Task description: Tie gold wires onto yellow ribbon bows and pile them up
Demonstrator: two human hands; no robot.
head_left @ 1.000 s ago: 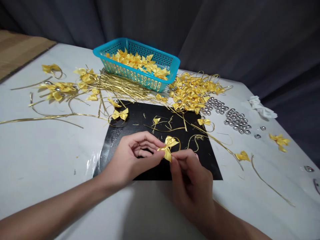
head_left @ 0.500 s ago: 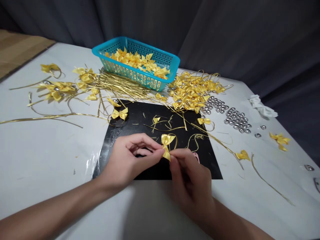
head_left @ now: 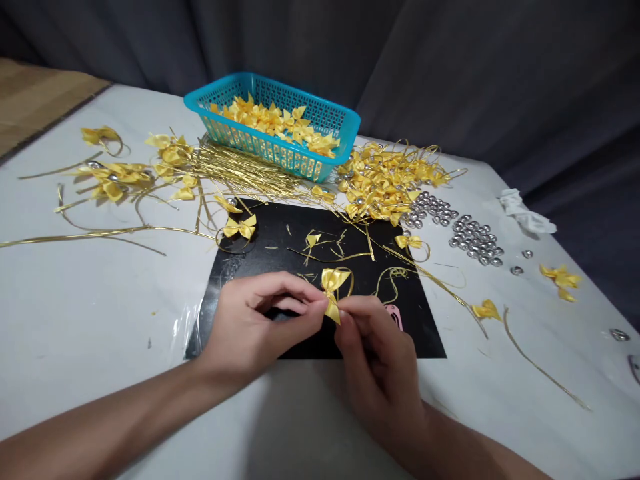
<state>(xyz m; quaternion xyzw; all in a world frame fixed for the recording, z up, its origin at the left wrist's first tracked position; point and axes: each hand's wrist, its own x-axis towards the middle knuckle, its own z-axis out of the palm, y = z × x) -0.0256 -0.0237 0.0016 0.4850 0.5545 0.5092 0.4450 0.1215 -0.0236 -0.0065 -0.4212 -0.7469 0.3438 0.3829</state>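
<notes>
A yellow ribbon bow (head_left: 335, 280) with a loop of gold cord (head_left: 351, 280) behind it is held up over the black mat (head_left: 295, 343). Thumb and index finger of my left hand (head_left: 265, 320) pinch the bow at its middle from the left. My right hand (head_left: 380, 360) is closed at the bow's lower right, its thumb and index fingertip pinched together beside the ribbon. What lies between those right fingertips is mostly hidden; it seems to be the cord's end. A pink-handled tool (head_left: 394, 316) lies partly behind my right hand.
A blue basket (head_left: 275, 150) of yellow bows stands at the back, gold cords (head_left: 240, 170) bundled before it. Finished-looking bows are heaped (head_left: 380, 180) to its right. Silver beads (head_left: 475, 240) and white crumpled material (head_left: 527, 215) lie farther right. Cord scraps litter the mat.
My right hand has shifted slightly left, closer to the bow's middle, showing more of the pink-handled tool. My left hand still pinches the bow in nearly the same place.
</notes>
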